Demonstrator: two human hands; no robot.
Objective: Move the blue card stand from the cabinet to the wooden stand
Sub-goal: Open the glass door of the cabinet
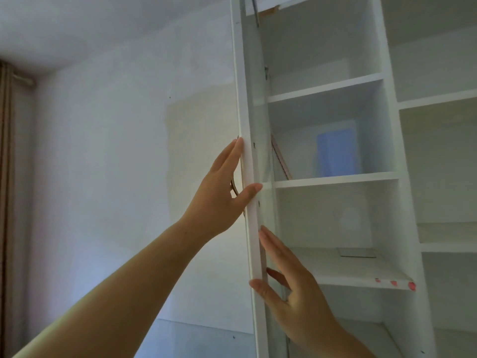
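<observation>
The blue card stand [335, 155] stands upright at the back of a middle shelf in the white cabinet [335, 178]. The cabinet door [249, 151] is swung out, seen edge-on. My left hand [222, 192] grips the door's edge, fingers on the outer face over the handle, thumb on the edge. My right hand [291, 293] holds the door's lower corner, thumb on the outside, fingers along the inner face. The wooden stand is not in view.
A thin pink-and-white strip [281, 161] leans at the left of the same shelf. A flat grey plate [357, 252] lies on the shelf below, whose front edge has red marks [410, 285]. More open shelves at right; a wall and curtain [6, 177] at left.
</observation>
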